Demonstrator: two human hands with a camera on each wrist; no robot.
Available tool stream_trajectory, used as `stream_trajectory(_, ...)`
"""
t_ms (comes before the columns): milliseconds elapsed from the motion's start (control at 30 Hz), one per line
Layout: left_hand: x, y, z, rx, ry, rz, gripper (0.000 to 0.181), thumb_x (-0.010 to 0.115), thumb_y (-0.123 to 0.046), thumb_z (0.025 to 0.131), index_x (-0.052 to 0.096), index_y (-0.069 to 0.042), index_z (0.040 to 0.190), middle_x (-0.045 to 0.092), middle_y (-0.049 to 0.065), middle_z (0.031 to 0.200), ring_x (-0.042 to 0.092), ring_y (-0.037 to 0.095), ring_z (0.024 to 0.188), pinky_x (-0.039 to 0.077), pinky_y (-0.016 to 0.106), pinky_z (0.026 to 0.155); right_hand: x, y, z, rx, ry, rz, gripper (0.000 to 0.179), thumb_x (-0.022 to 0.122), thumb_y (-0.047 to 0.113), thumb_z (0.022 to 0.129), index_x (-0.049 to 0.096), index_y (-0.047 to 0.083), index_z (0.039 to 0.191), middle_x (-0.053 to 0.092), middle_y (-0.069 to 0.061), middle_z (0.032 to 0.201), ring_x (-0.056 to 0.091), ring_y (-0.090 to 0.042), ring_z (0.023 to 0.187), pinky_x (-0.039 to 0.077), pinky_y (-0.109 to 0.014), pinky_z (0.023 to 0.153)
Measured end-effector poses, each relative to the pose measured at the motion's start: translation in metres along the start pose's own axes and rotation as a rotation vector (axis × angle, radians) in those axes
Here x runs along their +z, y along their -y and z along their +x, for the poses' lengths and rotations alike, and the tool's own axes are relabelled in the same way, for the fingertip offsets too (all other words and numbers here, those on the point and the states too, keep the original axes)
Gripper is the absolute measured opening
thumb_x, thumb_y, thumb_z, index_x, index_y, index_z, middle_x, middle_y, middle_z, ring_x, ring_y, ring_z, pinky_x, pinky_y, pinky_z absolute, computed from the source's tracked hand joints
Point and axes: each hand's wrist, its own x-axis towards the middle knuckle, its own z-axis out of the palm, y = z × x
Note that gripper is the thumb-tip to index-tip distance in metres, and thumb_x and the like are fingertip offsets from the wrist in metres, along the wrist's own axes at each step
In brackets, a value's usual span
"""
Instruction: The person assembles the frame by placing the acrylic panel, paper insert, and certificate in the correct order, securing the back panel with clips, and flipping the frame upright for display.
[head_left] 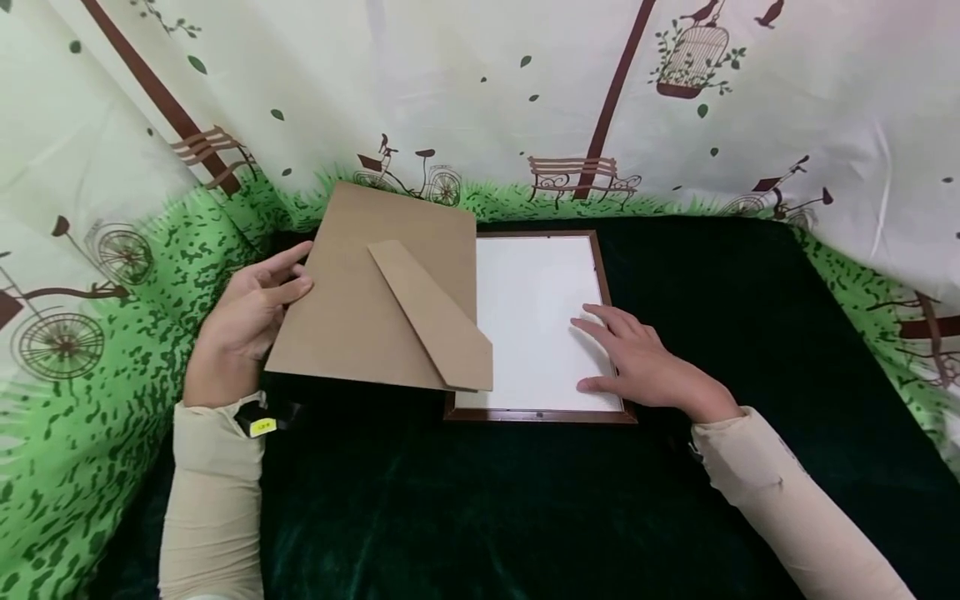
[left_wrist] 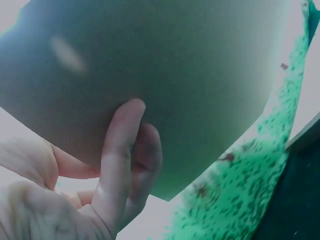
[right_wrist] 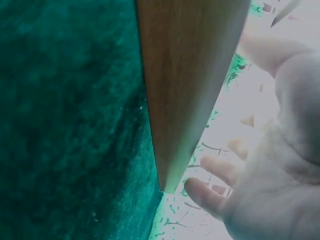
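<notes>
My left hand [head_left: 243, 317] pinches the left edge of a brown backing board [head_left: 337, 308], thumb on top and fingers beneath, as the left wrist view also shows. A slanted easel stand [head_left: 431, 317] is fixed to the board's upper face. The board is tilted and overlaps the left part of a picture frame [head_left: 540, 415], hiding that side. Brown wood edges the frame, and a white sheet [head_left: 536, 325] lies inside. Over the frame's right side my right hand [head_left: 645, 362] is spread, fingers relaxed and holding nothing. In the right wrist view the frame's wooden side [right_wrist: 182, 90] stands beside that hand.
A dark green velvet cloth [head_left: 450, 500] covers the table under the frame. Behind it and at both sides hangs a white curtain [head_left: 450, 83] printed with benches, bicycles and green grass. A black strap [head_left: 273, 415] with a yellow tag circles the left wrist.
</notes>
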Motion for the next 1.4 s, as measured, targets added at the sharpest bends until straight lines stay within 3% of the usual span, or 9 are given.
stream_trajectory(133,0.017,0.007,0.007,0.009,-0.019,0.008,0.075,0.06,-0.003,0.097,0.02,-0.01,0.16,0.059,-0.002,0.1,0.066,0.01,0.069,0.056,0.024,0.057,-0.001,0.002,-0.001,0.024,-0.08,0.063,0.078,0.063,0.052,0.094,0.03,0.018,0.156,0.026,-0.014,0.162,0.024,-0.038,0.146,0.024,-0.066,0.112)
stream_trajectory(200,0.026,0.012,0.011,0.016,-0.035,0.014,0.073,0.06,-0.002,0.097,0.022,-0.01,0.159,0.058,-0.002,0.1,0.067,0.01,0.07,0.057,0.024,0.058,-0.002,0.005,-0.001,0.036,-0.102,0.131,0.073,0.057,0.053,0.097,0.033,0.017,0.155,0.04,-0.012,0.156,0.037,-0.035,0.142,0.034,-0.061,0.11)
stream_trajectory(300,0.04,0.022,0.019,0.003,-0.057,0.034,0.068,0.058,-0.003,0.098,0.027,-0.012,0.158,0.056,-0.001,0.101,0.066,0.009,0.069,0.056,0.024,0.057,-0.005,0.009,0.0,0.028,-0.144,0.245,0.062,0.049,0.051,0.102,0.038,0.017,0.153,0.059,-0.006,0.14,0.057,-0.026,0.124,0.048,-0.051,0.1)
stream_trajectory(400,0.052,0.034,0.026,-0.03,-0.07,0.047,0.064,0.056,-0.004,0.1,0.03,-0.014,0.157,0.055,-0.001,0.101,0.066,0.008,0.068,0.056,0.024,0.058,-0.008,0.012,-0.001,-0.003,-0.183,0.363,0.051,0.042,0.044,0.106,0.042,0.02,0.151,0.068,-0.002,0.128,0.064,-0.019,0.112,0.052,-0.043,0.092)
stream_trajectory(667,0.076,0.064,0.034,-0.076,-0.058,0.05,0.062,0.056,-0.005,0.1,0.034,-0.017,0.156,0.053,-0.001,0.101,0.065,0.007,0.065,0.056,0.024,0.057,-0.014,0.016,-0.001,-0.005,-0.071,0.71,0.055,0.035,0.041,0.108,0.028,0.018,0.158,0.065,-0.011,0.132,0.066,-0.018,0.112,0.053,-0.031,0.091)
stream_trajectory(867,0.085,0.078,0.037,-0.065,-0.055,-0.016,0.063,0.057,-0.002,0.099,0.033,-0.014,0.156,0.053,-0.003,0.098,0.067,0.007,0.069,0.057,0.024,0.059,-0.013,0.017,0.003,0.107,-0.031,0.724,0.069,0.05,0.043,0.103,0.02,0.019,0.16,0.059,-0.016,0.136,0.06,-0.025,0.11,0.049,-0.035,0.094)
stream_trajectory(1067,0.094,0.089,0.039,-0.064,-0.066,-0.059,0.063,0.059,-0.003,0.098,0.036,-0.016,0.155,0.054,-0.002,0.097,0.066,0.006,0.071,0.055,0.022,0.058,-0.013,0.016,0.003,0.155,-0.009,0.792,0.069,0.053,0.041,0.102,0.02,0.022,0.16,0.059,-0.018,0.132,0.055,-0.027,0.118,0.042,-0.043,0.104)
stream_trajectory(1233,0.102,0.099,0.043,-0.099,-0.084,-0.047,0.061,0.057,-0.002,0.099,0.037,-0.018,0.155,0.052,-0.002,0.099,0.064,0.005,0.072,0.055,0.021,0.058,-0.012,0.013,0.004,0.176,-0.017,0.774,0.081,0.066,0.037,0.096,0.021,0.017,0.16,0.065,-0.013,0.117,0.062,-0.015,0.099,0.044,-0.03,0.097)
stream_trajectory(1400,0.104,0.106,0.046,-0.121,-0.052,-0.031,0.062,0.056,-0.002,0.1,0.036,-0.022,0.155,0.053,0.0,0.104,0.066,0.006,0.075,0.058,0.023,0.063,-0.014,0.007,0.003,0.181,-0.051,0.835,0.084,0.072,0.027,0.093,0.022,0.015,0.159,0.062,-0.008,0.112,0.063,-0.009,0.089,0.049,-0.018,0.085)
